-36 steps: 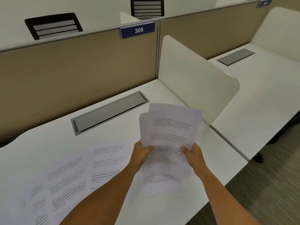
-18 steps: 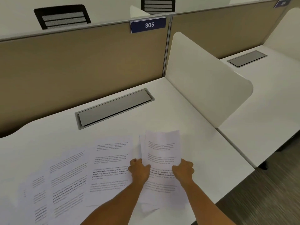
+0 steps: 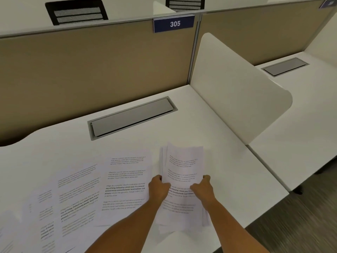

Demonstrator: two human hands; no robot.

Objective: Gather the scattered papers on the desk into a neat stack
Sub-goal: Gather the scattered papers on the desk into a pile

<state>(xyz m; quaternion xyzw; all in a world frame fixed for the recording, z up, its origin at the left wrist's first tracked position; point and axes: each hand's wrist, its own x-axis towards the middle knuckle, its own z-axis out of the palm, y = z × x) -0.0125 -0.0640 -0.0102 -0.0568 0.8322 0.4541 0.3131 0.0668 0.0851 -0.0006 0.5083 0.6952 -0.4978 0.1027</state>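
A bundle of printed papers point(image 3: 183, 165) lies low over the white desk point(image 3: 228, 170), its sheets slightly fanned at the top. My left hand point(image 3: 158, 189) grips its left edge and my right hand point(image 3: 202, 189) grips its right edge. To the left, several loose printed sheets point(image 3: 125, 181) lie spread and overlapping on the desk, reaching to the left edge of the view. My forearms hide the lower part of the bundle's sides.
A grey cable flap point(image 3: 132, 117) is set into the desk behind the papers. A tan partition with a blue "305" sign point(image 3: 174, 24) closes the back. A white curved divider point(image 3: 237, 92) stands on the right. The desk's front edge drops to dark floor point(image 3: 291, 225).
Both hands have brought the bundle down from an upright, raised position to low over the desk, and its sheets have drawn closer together.
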